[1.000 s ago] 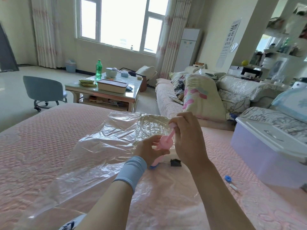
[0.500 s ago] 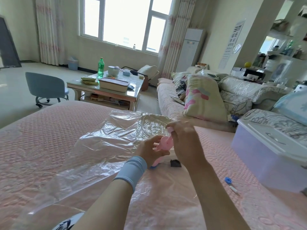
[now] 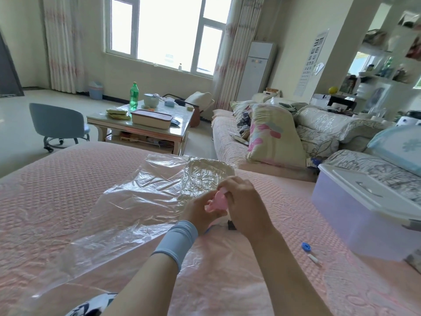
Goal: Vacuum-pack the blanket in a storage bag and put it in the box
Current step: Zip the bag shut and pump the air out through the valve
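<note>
The right hand (image 3: 246,208) has dropped toward the left hand (image 3: 200,210), hiding the rod of the pump (image 3: 217,200). I judge that 1 stroke is pressed in. Both grips are clamped on this smooth pink pump. The crinkly clear bag (image 3: 141,201) lies on the quilted bed (image 3: 57,190), and the fuzzy blanket (image 3: 227,281) seems to be inside its near end. The frosted box (image 3: 355,215) sits lidded at the right.

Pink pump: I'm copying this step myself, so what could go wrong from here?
Both the left hand and right hand grip the small pink plastic pump over the crinkled clear plastic storage bag; tilted, it might leak air. The small blue round cap lies loose on the pink quilted bedspread and could get lost.
</note>
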`<state>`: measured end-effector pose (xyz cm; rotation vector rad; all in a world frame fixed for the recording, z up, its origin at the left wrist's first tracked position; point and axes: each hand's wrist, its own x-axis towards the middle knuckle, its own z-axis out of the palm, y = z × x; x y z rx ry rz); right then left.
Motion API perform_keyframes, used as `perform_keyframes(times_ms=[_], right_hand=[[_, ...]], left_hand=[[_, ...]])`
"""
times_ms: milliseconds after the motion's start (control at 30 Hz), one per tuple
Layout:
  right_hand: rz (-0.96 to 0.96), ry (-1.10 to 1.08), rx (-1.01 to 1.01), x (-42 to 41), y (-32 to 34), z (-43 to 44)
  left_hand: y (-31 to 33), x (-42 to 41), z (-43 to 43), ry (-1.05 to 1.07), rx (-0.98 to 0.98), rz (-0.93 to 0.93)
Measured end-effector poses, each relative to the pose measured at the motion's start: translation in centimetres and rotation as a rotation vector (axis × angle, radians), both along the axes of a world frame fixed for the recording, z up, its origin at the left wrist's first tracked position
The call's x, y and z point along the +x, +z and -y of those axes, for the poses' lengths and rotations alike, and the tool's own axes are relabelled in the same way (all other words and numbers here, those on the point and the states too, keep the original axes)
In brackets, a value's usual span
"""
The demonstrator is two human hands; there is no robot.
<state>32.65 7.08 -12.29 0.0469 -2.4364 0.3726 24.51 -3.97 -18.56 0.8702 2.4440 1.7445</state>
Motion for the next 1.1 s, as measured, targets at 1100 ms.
perform_keyframes(times_ms=[1100], right_hand=[[-0.096, -0.022, 0.008, 0.0, -0.2, 0.4]], left_hand=[[-0.5, -0.6, 0.1, -0.037, -0.021, -0.026]])
